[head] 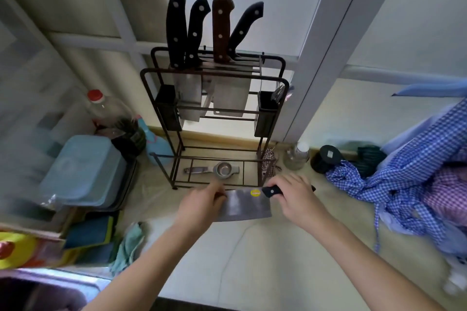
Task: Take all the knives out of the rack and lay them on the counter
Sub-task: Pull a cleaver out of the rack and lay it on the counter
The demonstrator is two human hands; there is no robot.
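Observation:
A dark wire rack [280,68] stands at the back of the counter [265,255]. Several knives stand in its top slots: three with black handles [176,28] [196,30] [243,28] and one with a brown handle [221,30]. In front of the rack a broad cleaver [242,206] with a yellow sticker lies flat and low over the counter. My right hand [293,194] grips its black handle. My left hand [202,202] holds the far end of the blade.
A metal strainer [222,170] lies on the rack's bottom shelf. Left are an oil bottle [106,113], a blue tub [83,171], sponges and a teal cloth [129,245]. Right are a small jar [297,156], a dark lid [326,159] and checked blue cloth [409,184].

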